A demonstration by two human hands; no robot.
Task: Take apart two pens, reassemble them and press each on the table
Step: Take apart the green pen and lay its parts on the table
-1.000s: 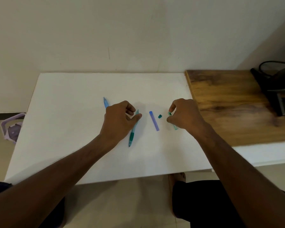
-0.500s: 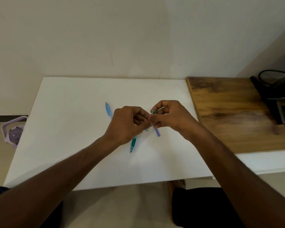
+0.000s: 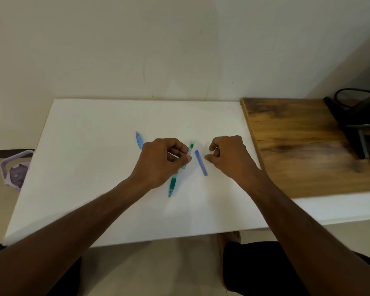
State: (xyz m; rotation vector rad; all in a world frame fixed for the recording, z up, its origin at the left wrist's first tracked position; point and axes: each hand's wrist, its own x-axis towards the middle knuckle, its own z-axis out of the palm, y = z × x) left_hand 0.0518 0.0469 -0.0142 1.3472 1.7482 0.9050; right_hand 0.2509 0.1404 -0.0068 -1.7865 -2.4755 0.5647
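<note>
A green pen (image 3: 174, 182) lies on the white table (image 3: 94, 178), tip toward me. My left hand (image 3: 162, 161) grips it by the clear upper barrel, whose green top end (image 3: 191, 145) sticks out past my fingers. A thin metal piece shows between those fingers. Just right of it a blue pen tube (image 3: 200, 163) rests flat on the table. My right hand (image 3: 229, 154) hovers to the right of that tube with curled fingers and nothing visible in them. Behind my left hand lies a pale blue pen barrel (image 3: 138, 139), partly hidden.
A wooden board (image 3: 308, 146) covers the table's right end, with a dark object and cable (image 3: 359, 124) at its far corner. A lilac plastic container (image 3: 15, 169) stands on the floor at the left. The wall runs along the table's back edge.
My hands, joined over the green pen half a second ago, have parted. The right hand drew back to the right; the green cap piece now sits on the pen's top.
</note>
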